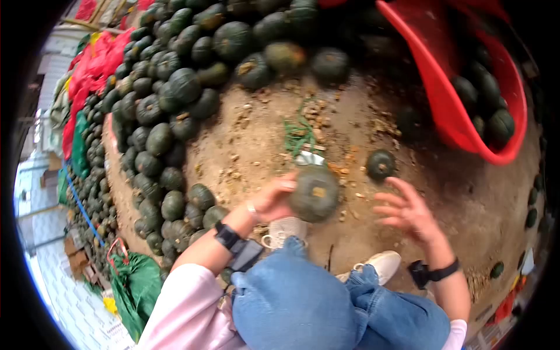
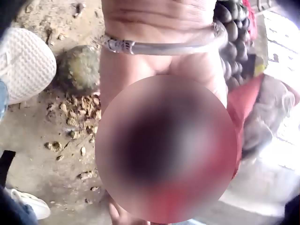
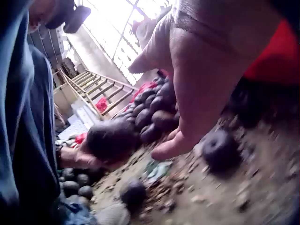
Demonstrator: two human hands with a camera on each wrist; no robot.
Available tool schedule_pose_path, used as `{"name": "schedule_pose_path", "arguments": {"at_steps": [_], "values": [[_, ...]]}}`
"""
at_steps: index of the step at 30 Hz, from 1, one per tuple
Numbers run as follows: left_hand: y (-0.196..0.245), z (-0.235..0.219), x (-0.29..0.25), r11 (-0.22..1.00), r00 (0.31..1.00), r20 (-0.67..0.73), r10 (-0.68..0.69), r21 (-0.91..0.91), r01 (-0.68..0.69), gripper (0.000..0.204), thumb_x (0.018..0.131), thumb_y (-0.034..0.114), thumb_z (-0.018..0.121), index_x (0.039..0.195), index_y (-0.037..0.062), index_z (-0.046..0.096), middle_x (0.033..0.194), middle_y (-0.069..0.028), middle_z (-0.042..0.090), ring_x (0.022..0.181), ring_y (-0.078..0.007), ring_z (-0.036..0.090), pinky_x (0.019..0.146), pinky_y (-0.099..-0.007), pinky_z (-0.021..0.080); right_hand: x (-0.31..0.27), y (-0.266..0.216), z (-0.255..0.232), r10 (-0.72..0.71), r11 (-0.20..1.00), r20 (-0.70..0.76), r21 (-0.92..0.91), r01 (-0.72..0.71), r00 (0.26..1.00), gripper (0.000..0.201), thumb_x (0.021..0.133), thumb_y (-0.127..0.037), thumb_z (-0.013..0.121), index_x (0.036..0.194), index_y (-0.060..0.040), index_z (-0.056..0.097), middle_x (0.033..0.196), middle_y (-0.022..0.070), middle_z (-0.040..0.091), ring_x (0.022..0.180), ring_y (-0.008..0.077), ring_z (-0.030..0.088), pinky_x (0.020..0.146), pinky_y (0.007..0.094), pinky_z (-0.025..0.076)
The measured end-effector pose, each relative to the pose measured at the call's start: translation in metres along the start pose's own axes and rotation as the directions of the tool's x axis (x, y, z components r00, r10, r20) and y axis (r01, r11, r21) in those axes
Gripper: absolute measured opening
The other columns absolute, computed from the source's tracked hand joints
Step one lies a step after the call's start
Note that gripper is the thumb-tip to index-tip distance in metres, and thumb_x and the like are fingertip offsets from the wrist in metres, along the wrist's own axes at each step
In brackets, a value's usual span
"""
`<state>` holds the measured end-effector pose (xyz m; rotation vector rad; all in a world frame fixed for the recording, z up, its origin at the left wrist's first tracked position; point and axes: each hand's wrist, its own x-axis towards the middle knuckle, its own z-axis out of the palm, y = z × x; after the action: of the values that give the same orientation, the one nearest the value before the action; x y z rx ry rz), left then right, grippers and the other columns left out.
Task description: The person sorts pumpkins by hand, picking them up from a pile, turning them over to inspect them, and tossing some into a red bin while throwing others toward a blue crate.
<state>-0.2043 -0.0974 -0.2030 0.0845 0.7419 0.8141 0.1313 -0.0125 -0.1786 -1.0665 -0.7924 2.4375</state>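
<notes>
My left hand [image 1: 273, 198] holds a round, dark green pumpkin [image 1: 315, 193] above the floor, its pale stem scar facing up. In the right wrist view, the left hand [image 3: 84, 158] is at the side of that pumpkin [image 3: 112, 138]. My right hand [image 1: 411, 216] is empty, fingers spread, to the right of the held pumpkin and apart from it. A small pumpkin [image 1: 381, 165] lies on the floor just beyond the right fingertips. In the left wrist view, a blurred disc hides most of the left hand [image 2: 159, 65].
Many green pumpkins [image 1: 159, 139] are heaped left and ahead. A red tub [image 1: 426, 76] with several pumpkins leans at the right. Green string [image 1: 299, 135] and dry scraps litter the dirt floor [image 1: 233, 122]. A green sack [image 1: 135, 280] lies at the left.
</notes>
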Motion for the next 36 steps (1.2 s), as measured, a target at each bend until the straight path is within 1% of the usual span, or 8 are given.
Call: {"name": "schedule_pose_path", "arguments": {"at_steps": [3, 7, 10, 17, 21, 27, 30, 36], "values": [[-0.004, 0.003, -0.013, 0.919, 0.988, -0.153, 0.009, 0.39, 0.052, 0.057, 0.09, 0.029, 0.064, 0.141, 0.0108, 0.044, 0.121, -0.0135, 0.058, 0.11, -0.0277, 0.057, 0.091, -0.043, 0.051, 0.05, 0.048, 0.04, 0.109, 0.972, 0.218, 0.181, -0.15, 0.97, 0.081, 0.078, -0.023, 0.074, 0.146, -0.0097, 0.031, 0.137, 0.0146, 0.046, 0.122, 0.0271, 0.05, 0.097, 0.0438, 0.048], [0.01, -0.075, -0.071, -0.188, 0.855, -0.282, 0.435, 0.9, 0.393, 0.051, 0.072, 0.026, 0.072, 0.116, 0.0028, 0.063, 0.106, -0.0204, 0.063, 0.097, -0.0357, 0.061, 0.085, -0.0449, 0.05, -0.002, 0.098, -0.021, 0.128, 0.977, -0.206, 0.194, -0.088, 0.97, 0.071, 0.078, -0.02, 0.068, 0.141, -0.0072, 0.037, 0.131, 0.012, 0.051, 0.12, 0.0272, 0.052, 0.101, 0.044, 0.045], [0.019, -0.151, -0.149, -0.04, 0.423, -0.515, 0.746, 0.598, 0.8, 0.065, 0.067, 0.028, 0.075, 0.123, 0.0032, 0.054, 0.112, -0.0271, 0.053, 0.1, -0.043, 0.053, 0.091, -0.047, 0.047, -0.106, 0.057, -0.142, 0.065, 0.99, -0.528, -0.074, -0.122, 0.847, 0.065, 0.08, -0.022, 0.067, 0.138, -0.0074, 0.041, 0.124, 0.0098, 0.054, 0.111, 0.0251, 0.055, 0.091, 0.0413, 0.049], [0.022, -0.198, -0.128, 0.238, 0.161, -0.785, 0.598, 0.366, 0.899, 0.089, 0.062, 0.041, 0.082, 0.133, 0.0098, 0.04, 0.134, -0.0245, 0.033, 0.119, -0.0473, 0.041, 0.1, -0.0482, 0.041, -0.263, -0.196, -0.26, -0.623, 0.69, -0.758, -0.418, 0.59, 0.191, 0.068, 0.084, -0.032, 0.066, 0.14, -0.0057, 0.038, 0.114, 0.0099, 0.057, 0.091, 0.0171, 0.053, 0.076, 0.0293, 0.046], [0.028, -0.194, -0.127, 0.424, 0.257, -0.697, 0.67, 0.643, 0.638, 0.074, 0.063, 0.029, 0.078, 0.125, 0.0066, 0.046, 0.12, -0.0215, 0.051, 0.108, -0.0322, 0.055, 0.092, -0.0427, 0.048, -0.171, -0.154, -0.16, -0.634, 0.768, -0.603, -0.424, 0.479, 0.484, 0.07, 0.086, -0.038, 0.065, 0.141, -0.0048, 0.037, 0.109, 0.0099, 0.058, 0.08, 0.0126, 0.052, 0.067, 0.0224, 0.045], [0.021, -0.019, -0.069, 0.816, 0.92, -0.213, 0.329, 0.555, -0.163, 0.07, 0.077, 0.031, 0.073, 0.138, 0.0089, 0.045, 0.133, -0.0136, 0.051, 0.124, -0.0274, 0.049, 0.102, -0.0401, 0.042, 0.054, 0.001, 0.042, 0.131, 0.991, 0.138, 0.017, -0.134, 0.982, 0.087, 0.082, -0.053, 0.068, 0.146, -0.0098, 0.028, 0.135, 0.0228, 0.046, 0.113, 0.0338, 0.058, 0.087, 0.0499, 0.054], [0.031, -0.069, -0.111, -0.044, 0.668, -0.242, 0.704, 0.924, 0.381, 0.06, 0.076, 0.034, 0.075, 0.124, 0.0024, 0.057, 0.122, -0.0219, 0.056, 0.115, -0.0362, 0.053, 0.098, -0.0412, 0.043, 0.082, 0.018, 0.046, 0.187, 0.982, 0.151, -0.044, -0.183, 0.971, 0.063, 0.083, -0.033, 0.07, 0.134, -0.0074, 0.043, 0.117, 0.0123, 0.056, 0.101, 0.0254, 0.061, 0.085, 0.0404, 0.054], [0.009, -0.215, -0.248, 0.045, 0.189, -0.587, 0.787, 0.36, 0.932, 0.094, 0.057, 0.027, 0.084, 0.138, 0.0217, 0.039, 0.13, -0.0218, 0.043, 0.116, -0.0437, 0.047, 0.099, -0.0486, 0.044, 0.049, 0.037, 0.001, 0.123, 0.992, -0.102, 0.024, -0.122, 0.987, 0.059, 0.078, -0.021, 0.07, 0.129, -0.0056, 0.046, 0.105, 0.0096, 0.061, 0.096, 0.0221, 0.064, 0.084, 0.0348, 0.055]]}}
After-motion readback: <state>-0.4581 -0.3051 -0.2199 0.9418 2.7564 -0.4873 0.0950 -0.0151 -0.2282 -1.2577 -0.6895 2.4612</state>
